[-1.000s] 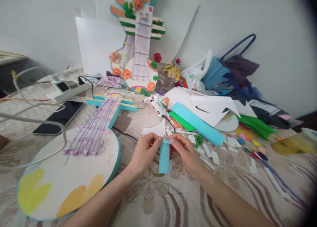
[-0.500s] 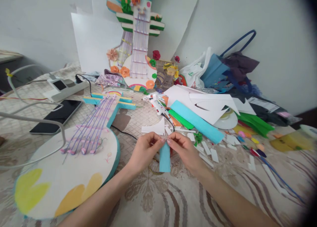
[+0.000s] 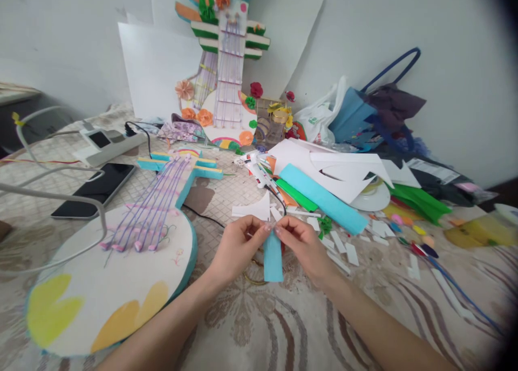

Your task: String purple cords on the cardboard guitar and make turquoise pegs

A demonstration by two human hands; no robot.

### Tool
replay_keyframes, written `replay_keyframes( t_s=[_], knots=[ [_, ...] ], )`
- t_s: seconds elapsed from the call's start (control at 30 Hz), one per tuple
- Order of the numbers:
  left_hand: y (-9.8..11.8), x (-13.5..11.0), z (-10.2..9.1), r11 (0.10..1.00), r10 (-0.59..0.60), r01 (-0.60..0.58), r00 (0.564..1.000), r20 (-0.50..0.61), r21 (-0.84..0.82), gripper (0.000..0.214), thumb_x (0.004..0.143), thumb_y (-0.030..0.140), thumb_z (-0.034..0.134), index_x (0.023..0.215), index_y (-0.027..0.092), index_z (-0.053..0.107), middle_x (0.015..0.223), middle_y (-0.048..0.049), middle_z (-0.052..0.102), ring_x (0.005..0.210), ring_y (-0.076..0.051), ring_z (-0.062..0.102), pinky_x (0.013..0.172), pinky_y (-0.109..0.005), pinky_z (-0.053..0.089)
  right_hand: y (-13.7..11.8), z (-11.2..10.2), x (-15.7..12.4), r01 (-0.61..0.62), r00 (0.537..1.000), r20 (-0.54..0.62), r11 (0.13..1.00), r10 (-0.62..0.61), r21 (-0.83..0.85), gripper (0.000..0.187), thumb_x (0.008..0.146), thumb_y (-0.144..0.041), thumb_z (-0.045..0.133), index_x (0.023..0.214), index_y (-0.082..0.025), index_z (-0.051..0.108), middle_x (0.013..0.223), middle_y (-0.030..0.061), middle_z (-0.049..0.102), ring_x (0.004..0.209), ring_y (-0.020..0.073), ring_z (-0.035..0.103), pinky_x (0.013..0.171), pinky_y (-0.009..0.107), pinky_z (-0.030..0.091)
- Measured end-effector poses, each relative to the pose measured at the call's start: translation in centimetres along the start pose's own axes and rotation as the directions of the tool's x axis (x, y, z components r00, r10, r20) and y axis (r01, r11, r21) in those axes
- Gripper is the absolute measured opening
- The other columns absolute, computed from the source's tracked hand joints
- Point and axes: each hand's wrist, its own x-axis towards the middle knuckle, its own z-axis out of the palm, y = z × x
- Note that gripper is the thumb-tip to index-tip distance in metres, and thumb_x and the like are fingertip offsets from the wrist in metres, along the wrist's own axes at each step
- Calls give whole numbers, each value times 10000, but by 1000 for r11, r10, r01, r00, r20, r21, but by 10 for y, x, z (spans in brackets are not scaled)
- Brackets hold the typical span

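Both my hands meet above the patterned tablecloth [image 3: 283, 322]. My left hand [image 3: 238, 249] and my right hand [image 3: 301, 247] each pinch the top edge of a small light-blue paper strip [image 3: 273, 260], fingertips almost touching. The strip hangs down from the pinch. To the left lies a craft guitar [image 3: 121, 263] with a white round body, yellow petals and purple strings. A longer light-blue paper strip [image 3: 321, 198] lies just beyond my right hand.
A second decorated craft guitar [image 3: 229, 74] leans on the wall behind. A glue gun [image 3: 259, 174], white paper cut-outs [image 3: 335, 169], green paper [image 3: 418, 204] and small scraps lie at right. A phone [image 3: 95, 190], power strip [image 3: 107, 144] and cables sit at left. Bags [image 3: 364, 117] rest against the wall.
My fingertips have drawn closer together on the strip's top edge, narrowing it there. The strip has shifted slightly right. The view tilted a little.
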Motion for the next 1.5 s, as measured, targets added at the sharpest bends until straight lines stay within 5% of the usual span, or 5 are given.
replay_keyframes(
  t_s=[0.33, 0.47, 0.6, 1.13, 1.5],
  knots=[
    [5, -5, 0, 990, 27, -20, 999, -47, 140, 338, 883, 396, 501, 636, 166, 485, 576, 37, 440, 548, -99, 394, 507, -219, 316, -4, -1, -1, -13, 1000, -1, 999, 13, -40, 233, 830, -379, 616, 722, -183, 549, 615, -42, 500, 552, 88, 459, 517, 205, 376],
    [4, -2, -2, 998, -8, 8, 1000, -14, 57, 369, 909, 440, 440, 723, 152, 576, 652, 2, 533, 615, -125, 477, 561, -234, 374, -3, -1, -1, -26, 1000, -8, 999, 26, -38, 250, 823, -395, 620, 707, -190, 538, 596, -43, 504, 536, 96, 462, 515, 216, 383],
    [3, -1, -3, 999, -37, 39, 998, 49, -25, 303, 832, 417, 575, 707, 141, 577, 622, 16, 509, 572, -105, 443, 532, -221, 358, -3, 0, -1, -20, 1000, -6, 999, 20, -26, 256, 826, -399, 620, 699, -192, 538, 595, -44, 502, 533, 94, 468, 509, 212, 390],
    [2, -1, -3, 996, -79, 80, 996, 31, -46, 277, 786, 396, 628, 687, 147, 562, 620, 12, 532, 573, -105, 471, 529, -217, 389, -5, 1, -1, -8, 1000, -12, 1000, 8, -30, 232, 842, -394, 599, 741, -189, 557, 630, -33, 514, 568, 102, 476, 532, 219, 388],
    [1, -1, -1, 986, -93, 95, 995, 19, -135, 253, 824, 393, 576, 767, 146, 586, 674, -5, 582, 607, -125, 542, 588, -250, 453, -1, 0, 0, 96, 994, -35, 992, -99, -79, 36, 850, -249, 561, 855, -214, 566, 790, -19, 544, 727, 121, 504, 665, 227, 404]
  ],
)
